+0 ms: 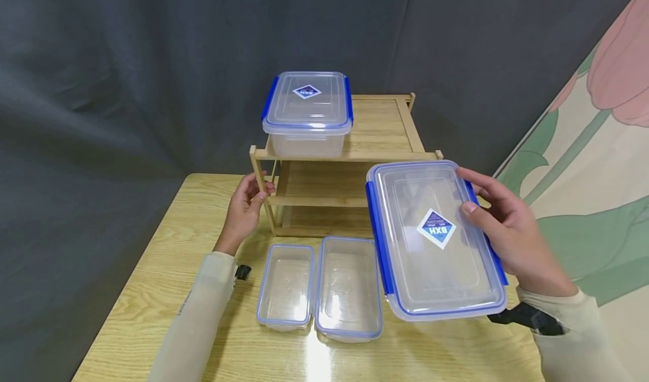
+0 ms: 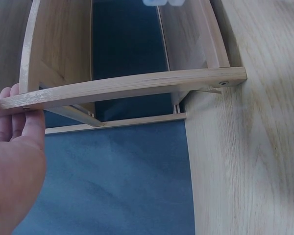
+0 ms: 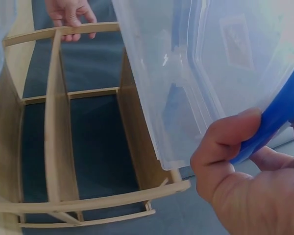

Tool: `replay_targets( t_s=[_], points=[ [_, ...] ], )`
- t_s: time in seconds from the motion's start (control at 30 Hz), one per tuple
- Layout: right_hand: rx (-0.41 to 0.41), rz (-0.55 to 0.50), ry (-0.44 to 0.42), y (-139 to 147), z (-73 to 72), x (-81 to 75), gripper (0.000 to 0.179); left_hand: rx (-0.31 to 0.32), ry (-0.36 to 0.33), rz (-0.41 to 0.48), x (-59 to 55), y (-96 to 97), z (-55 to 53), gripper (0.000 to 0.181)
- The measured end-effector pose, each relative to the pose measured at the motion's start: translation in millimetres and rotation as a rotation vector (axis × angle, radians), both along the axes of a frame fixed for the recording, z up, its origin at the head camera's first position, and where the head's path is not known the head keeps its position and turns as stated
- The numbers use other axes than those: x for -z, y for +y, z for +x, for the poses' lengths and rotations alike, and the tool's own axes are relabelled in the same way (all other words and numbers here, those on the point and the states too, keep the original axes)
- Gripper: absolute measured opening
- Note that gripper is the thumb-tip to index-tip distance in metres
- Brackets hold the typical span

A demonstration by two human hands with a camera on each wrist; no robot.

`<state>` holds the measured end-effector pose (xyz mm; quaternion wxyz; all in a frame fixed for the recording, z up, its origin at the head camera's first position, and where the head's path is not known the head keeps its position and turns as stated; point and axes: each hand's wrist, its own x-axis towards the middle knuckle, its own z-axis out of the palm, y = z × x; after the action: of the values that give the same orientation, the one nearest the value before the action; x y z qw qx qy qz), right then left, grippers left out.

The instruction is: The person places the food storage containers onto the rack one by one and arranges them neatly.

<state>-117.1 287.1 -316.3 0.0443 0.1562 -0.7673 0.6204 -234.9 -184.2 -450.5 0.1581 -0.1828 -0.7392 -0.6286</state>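
Note:
My left hand (image 1: pixel 245 210) grips the left front post of a wooden shelf rack (image 1: pixel 324 201), fingers curled round the wood. In the left wrist view, the fingers (image 2: pixel 34 128) wrap that post (image 2: pixel 137 88) near one end. My right hand (image 1: pixel 512 230) holds a large clear plastic lid (image 1: pixel 405 269) with blue side clips, thumb on top at its right edge. The lid is tilted in front of the rack's right side and carries a diamond-shaped BXH label. In the right wrist view, the hand (image 3: pixel 255 181) pinches the lid beside a blue clip.
A lidded clear box (image 1: pixel 307 117) with blue clips stands on the rack's top shelf, at the left. Two clear boxes without lids, a smaller one (image 1: pixel 286 286) and a larger one (image 1: pixel 349 289), stand side by side on the wooden table (image 1: pixel 152 292) before the rack.

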Motion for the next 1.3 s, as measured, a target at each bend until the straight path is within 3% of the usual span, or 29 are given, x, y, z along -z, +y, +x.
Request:
replay_targets(
  t_s=[0.43,0.63,0.9,1.1,1.3],
  points=[
    [0.074,-0.077,-0.006,1.5,-13.5,-32.9,0.051,-0.001,0.002,0.004,3.6,2.9,0.2,0.04],
    [0.102,-0.116,-0.032,0.5,-29.4,-43.9,0.051,0.001,0.01,0.001,2.2,4.1,-0.6,0.04],
    [0.147,-0.074,-0.038,-6.4,-56.4,-59.2,0.05,0.003,0.017,0.006,2.3,4.3,-0.2,0.04],
    [0.142,-0.113,-0.054,-9.9,-72.2,-67.4,0.05,0.005,0.027,0.003,2.6,3.8,0.2,0.04],
    [0.139,-0.172,-0.123,-11.7,-90.6,-73.3,0.051,0.005,0.026,-0.006,3.8,2.8,0.2,0.039]
  ],
)
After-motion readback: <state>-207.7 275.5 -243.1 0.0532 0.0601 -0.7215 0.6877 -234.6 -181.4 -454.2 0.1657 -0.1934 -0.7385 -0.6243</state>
